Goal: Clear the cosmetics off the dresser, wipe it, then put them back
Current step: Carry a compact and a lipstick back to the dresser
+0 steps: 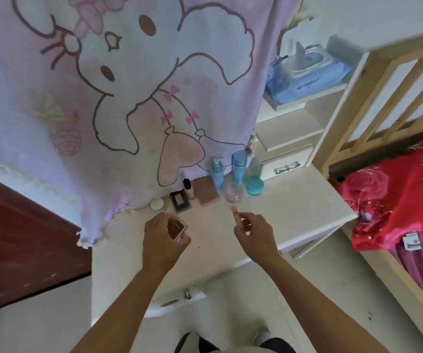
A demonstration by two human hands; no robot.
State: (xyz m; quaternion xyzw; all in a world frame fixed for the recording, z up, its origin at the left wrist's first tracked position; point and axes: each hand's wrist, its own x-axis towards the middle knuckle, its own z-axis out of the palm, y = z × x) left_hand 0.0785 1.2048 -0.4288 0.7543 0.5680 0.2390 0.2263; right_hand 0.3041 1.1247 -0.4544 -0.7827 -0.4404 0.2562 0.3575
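My left hand (pixel 163 236) is shut on a small square compact (pixel 177 228) with a clear rim, held just above the white dresser top (pixel 294 212). My right hand (pixel 252 229) pinches a slim orange tube (pixel 236 215) that points up and away from me. At the back of the dresser stand a blue pump bottle (pixel 217 171), a taller blue bottle (pixel 239 167), a teal jar (pixel 255 185) and a clear round jar (pixel 232 192). Left of those are a pink palette box (pixel 208 191), a dark eyeshadow case (pixel 180 202), a small beige bottle (pixel 188 188) and a white round pot (pixel 157 204).
A pink cartoon cloth (pixel 129 85) hangs over the mirror area down to the dresser. White shelves and a small drawer (pixel 285 165) rise at the right, with a blue wipes pack (pixel 307 75) on top. A wooden bed frame (pixel 389 98) with red bedding (pixel 404 194) stands right; a dark red cabinet (pixel 27 240) left.
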